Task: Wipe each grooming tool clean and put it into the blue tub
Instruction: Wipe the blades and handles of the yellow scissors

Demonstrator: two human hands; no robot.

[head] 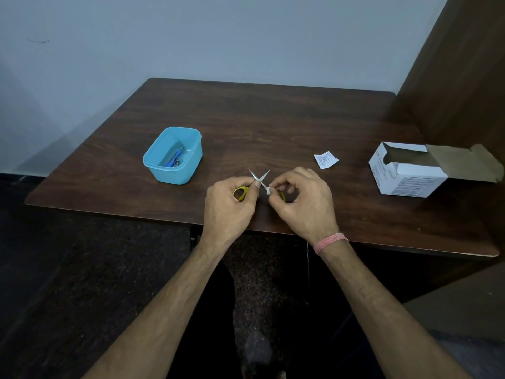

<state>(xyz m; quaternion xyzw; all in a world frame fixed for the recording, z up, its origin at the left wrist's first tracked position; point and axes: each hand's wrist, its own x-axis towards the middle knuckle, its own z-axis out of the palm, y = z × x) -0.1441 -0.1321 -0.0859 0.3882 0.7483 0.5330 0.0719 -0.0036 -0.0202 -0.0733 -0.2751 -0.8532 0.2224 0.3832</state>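
Head view, scissors (259,177) open between both hands' fingers (257,184).

Bystanders on the dark wooden desk (273,116)

An open white cardboard box (410,176) sits near the right edge; a torn white sachet wrapper (325,160) lies left of it, apart. Grey wall (218,36) behind.

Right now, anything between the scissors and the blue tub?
Nothing visible. The scissors, held open in the left hand and wiped by the right hand, sit right of the blue tub with only bare table between. The tub is uncovered.
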